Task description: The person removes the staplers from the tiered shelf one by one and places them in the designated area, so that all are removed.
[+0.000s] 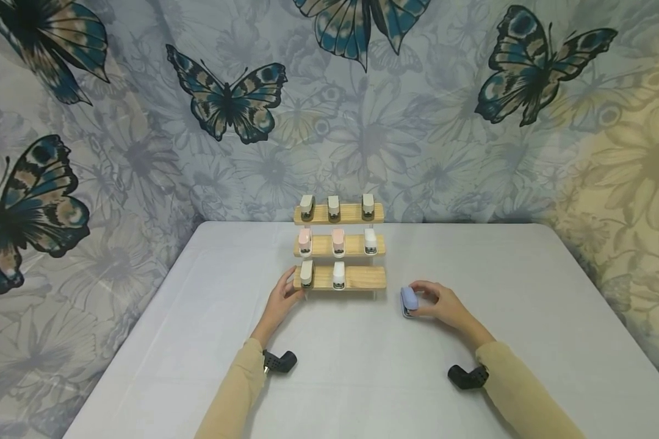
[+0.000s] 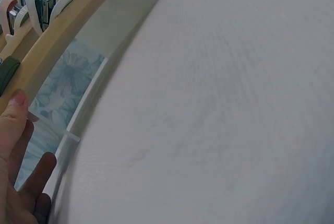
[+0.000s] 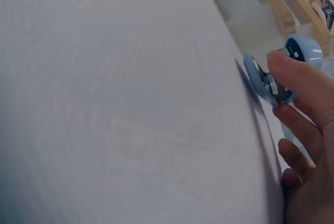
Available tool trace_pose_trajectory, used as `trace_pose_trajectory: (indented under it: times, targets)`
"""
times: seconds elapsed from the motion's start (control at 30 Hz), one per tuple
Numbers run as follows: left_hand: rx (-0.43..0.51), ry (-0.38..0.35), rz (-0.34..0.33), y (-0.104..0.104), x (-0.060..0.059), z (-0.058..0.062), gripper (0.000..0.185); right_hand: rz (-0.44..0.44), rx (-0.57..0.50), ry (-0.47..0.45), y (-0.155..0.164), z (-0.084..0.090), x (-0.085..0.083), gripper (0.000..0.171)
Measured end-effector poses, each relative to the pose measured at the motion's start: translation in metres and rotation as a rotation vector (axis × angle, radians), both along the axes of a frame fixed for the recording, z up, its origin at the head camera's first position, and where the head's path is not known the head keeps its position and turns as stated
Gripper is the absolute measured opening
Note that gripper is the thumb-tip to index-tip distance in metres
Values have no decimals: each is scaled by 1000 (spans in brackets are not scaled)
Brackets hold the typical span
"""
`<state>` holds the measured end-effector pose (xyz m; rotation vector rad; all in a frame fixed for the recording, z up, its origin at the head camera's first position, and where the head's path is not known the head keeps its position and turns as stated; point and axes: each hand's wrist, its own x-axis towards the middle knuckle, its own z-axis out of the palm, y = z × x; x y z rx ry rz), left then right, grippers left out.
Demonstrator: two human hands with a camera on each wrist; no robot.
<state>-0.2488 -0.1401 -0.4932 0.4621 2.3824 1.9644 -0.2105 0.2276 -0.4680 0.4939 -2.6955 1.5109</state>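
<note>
My right hand [image 1: 443,305] pinches a small light-blue stapler [image 1: 409,298] between thumb and fingers, just right of the stand and low over the table. In the right wrist view, the thumb lies on the side of the blue stapler [image 3: 306,49], and its metal parts show. My left hand [image 1: 281,303] holds the left end of the lowest step of a three-tier wooden display stand [image 1: 367,278], thumb at the front edge. A cream stapler [image 1: 306,274] stands close to that hand on the lowest step, with a white stapler [image 1: 338,275] in the middle.
On the middle step stand two pink staplers [image 1: 337,242] and a white one [image 1: 370,241]. Three pale staplers [image 1: 334,208] line the top step. The stand is on a white-covered table [image 1: 198,292], near the butterfly-patterned back wall [image 1: 241,177].
</note>
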Motion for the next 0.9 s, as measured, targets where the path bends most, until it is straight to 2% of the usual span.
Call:
trace_pose_trajectory:
  times: [0.07,0.33,0.77,0.9]
  targets:
    - [-8,7,-3,1,2,4,66,6,8,11,1,-2,0,53]
    - [-18,6,3,1,3,4,66,-21,22,7,13,-38,-16,59]
    - [-13,20,-14,3,2,3,65,-46,72,46,15,-44,-14,58]
    - [0,31,-2,0,-2,-3,66,-45,89,61,14,-44,-14,60]
